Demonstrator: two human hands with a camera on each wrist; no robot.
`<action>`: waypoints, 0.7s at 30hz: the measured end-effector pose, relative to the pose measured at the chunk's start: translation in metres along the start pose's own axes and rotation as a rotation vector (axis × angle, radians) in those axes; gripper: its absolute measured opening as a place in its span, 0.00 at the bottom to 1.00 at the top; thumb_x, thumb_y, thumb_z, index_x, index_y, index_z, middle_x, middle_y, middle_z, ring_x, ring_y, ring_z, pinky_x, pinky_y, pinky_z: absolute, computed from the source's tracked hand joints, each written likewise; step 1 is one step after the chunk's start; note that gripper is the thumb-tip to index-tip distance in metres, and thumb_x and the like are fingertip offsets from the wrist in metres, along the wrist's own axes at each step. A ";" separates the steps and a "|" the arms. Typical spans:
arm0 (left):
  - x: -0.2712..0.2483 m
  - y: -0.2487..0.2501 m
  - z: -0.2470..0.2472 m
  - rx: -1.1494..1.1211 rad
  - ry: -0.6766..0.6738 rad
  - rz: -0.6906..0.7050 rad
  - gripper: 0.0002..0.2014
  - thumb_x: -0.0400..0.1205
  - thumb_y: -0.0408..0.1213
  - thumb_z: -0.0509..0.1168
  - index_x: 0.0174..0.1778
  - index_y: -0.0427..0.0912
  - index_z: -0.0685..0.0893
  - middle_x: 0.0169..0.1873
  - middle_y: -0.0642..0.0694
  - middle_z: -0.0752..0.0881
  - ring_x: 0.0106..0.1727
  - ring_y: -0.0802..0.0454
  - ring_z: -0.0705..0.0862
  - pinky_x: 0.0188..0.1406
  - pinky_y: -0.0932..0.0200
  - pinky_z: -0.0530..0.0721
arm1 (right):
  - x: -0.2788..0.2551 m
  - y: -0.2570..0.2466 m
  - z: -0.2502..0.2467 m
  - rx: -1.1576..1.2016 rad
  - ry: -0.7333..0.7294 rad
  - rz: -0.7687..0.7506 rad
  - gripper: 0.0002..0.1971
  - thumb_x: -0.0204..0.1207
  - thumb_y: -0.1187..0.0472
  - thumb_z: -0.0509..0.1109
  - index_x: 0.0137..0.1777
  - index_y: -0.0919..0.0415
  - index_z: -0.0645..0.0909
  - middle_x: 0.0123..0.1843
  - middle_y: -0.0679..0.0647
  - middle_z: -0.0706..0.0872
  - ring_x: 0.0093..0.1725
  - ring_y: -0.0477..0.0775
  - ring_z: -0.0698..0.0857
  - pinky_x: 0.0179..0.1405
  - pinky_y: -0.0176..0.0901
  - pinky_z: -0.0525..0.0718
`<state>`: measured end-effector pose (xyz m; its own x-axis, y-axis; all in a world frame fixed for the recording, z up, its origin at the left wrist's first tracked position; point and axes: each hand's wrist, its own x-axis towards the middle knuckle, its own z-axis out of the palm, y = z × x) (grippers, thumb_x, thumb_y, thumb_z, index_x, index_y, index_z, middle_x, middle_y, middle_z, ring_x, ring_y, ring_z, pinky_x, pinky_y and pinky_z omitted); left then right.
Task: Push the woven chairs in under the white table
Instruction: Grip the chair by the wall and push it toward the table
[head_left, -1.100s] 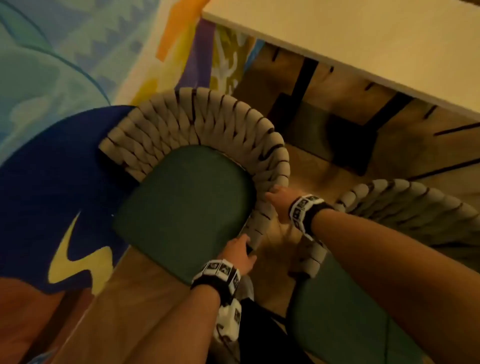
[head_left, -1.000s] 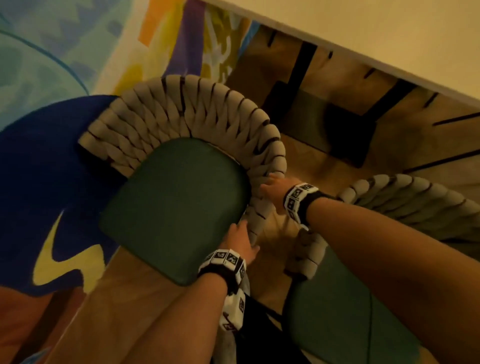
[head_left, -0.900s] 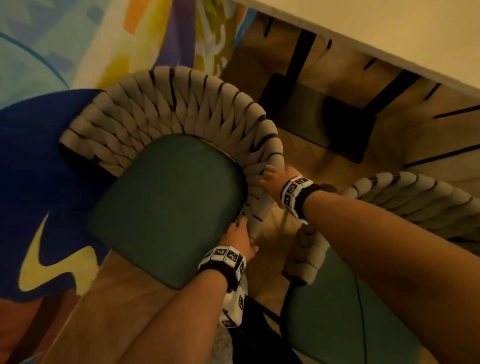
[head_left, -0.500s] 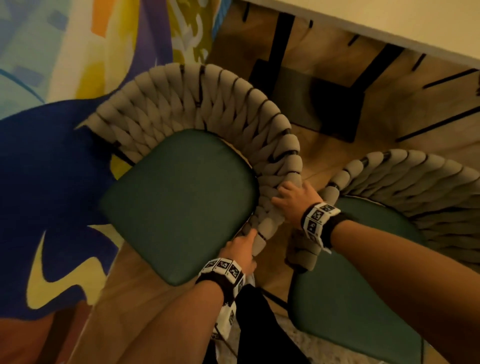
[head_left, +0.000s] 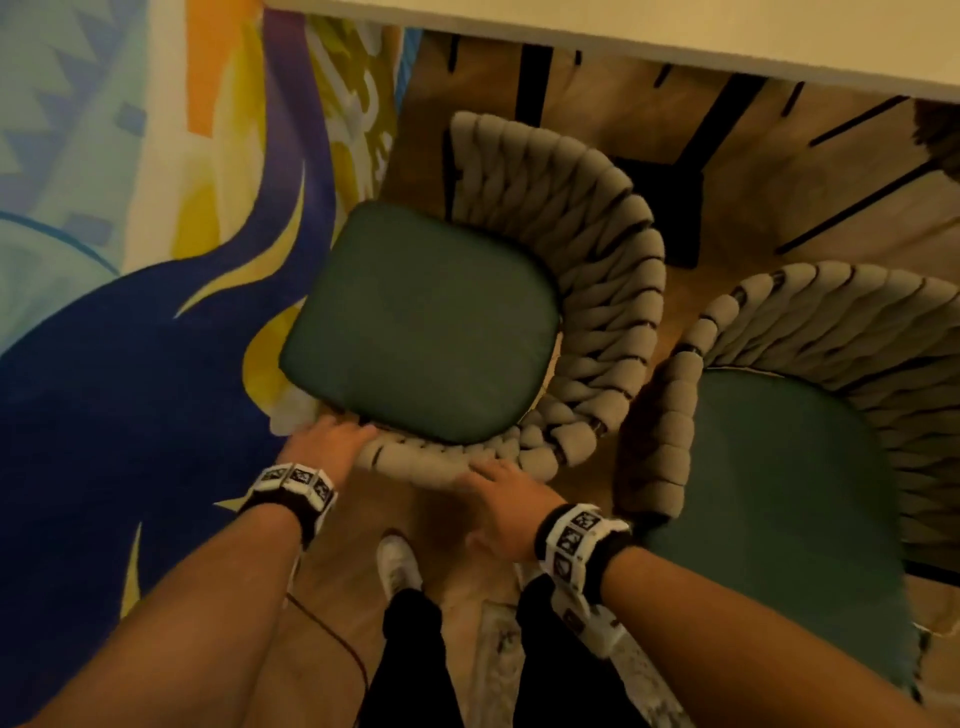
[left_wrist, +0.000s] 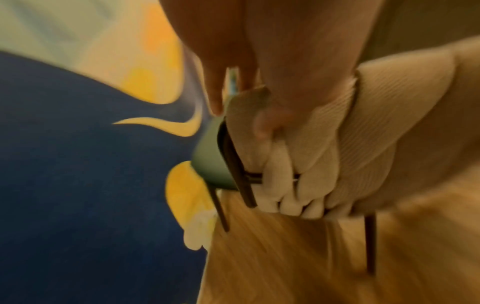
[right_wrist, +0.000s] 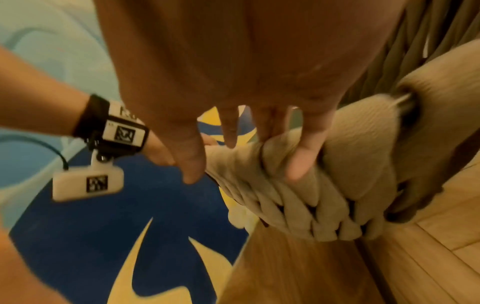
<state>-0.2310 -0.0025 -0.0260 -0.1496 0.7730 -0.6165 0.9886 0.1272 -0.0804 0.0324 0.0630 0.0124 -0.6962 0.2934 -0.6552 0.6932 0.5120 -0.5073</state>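
From the head camera, two woven chairs stood just short of the white table (head_left: 675, 36), neither seat under its top. The nearer chair (head_left: 597, 291) carried one green cushion (head_left: 421, 322); the second chair (head_left: 841, 322) sat to its right, almost touching. Two hands met the nearer chair's woven back: the left hand (head_left: 324, 441) curled over the end of the rim, the right hand (head_left: 506, 501) laid flatter against it. One white shoe (head_left: 397, 564) showed below, on wood floor beside a blue-and-yellow rug (head_left: 130, 389). Left wrist view, blurred: fingers (left_wrist: 265, 125) hooked over the woven rim. Right wrist view: fingers (right_wrist: 303, 156) spread, nearly straight, pressing the weave, thumb apart.
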 end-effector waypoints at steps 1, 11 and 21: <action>0.002 -0.011 -0.007 0.022 0.023 -0.056 0.19 0.88 0.40 0.54 0.75 0.56 0.73 0.73 0.46 0.78 0.73 0.40 0.74 0.68 0.40 0.76 | 0.008 -0.003 -0.007 0.043 0.011 0.009 0.35 0.73 0.48 0.73 0.78 0.49 0.65 0.78 0.57 0.70 0.75 0.63 0.70 0.73 0.59 0.74; 0.001 0.125 -0.033 -0.158 -0.130 0.202 0.27 0.77 0.42 0.69 0.73 0.51 0.72 0.66 0.46 0.82 0.68 0.40 0.81 0.70 0.35 0.69 | 0.011 0.089 -0.079 -0.596 0.053 0.486 0.26 0.78 0.43 0.65 0.76 0.46 0.69 0.78 0.51 0.71 0.76 0.59 0.68 0.61 0.58 0.81; -0.027 0.021 0.008 -0.007 -0.033 0.254 0.19 0.75 0.37 0.70 0.58 0.61 0.78 0.56 0.54 0.85 0.61 0.45 0.83 0.70 0.33 0.67 | 0.016 -0.012 0.007 -0.359 0.132 0.415 0.23 0.81 0.47 0.59 0.74 0.55 0.71 0.73 0.59 0.70 0.73 0.65 0.65 0.63 0.56 0.78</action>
<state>-0.2058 -0.0253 -0.0176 0.1040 0.7603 -0.6412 0.9943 -0.0639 0.0855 0.0145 0.0559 0.0046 -0.4123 0.6153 -0.6719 0.8228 0.5682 0.0154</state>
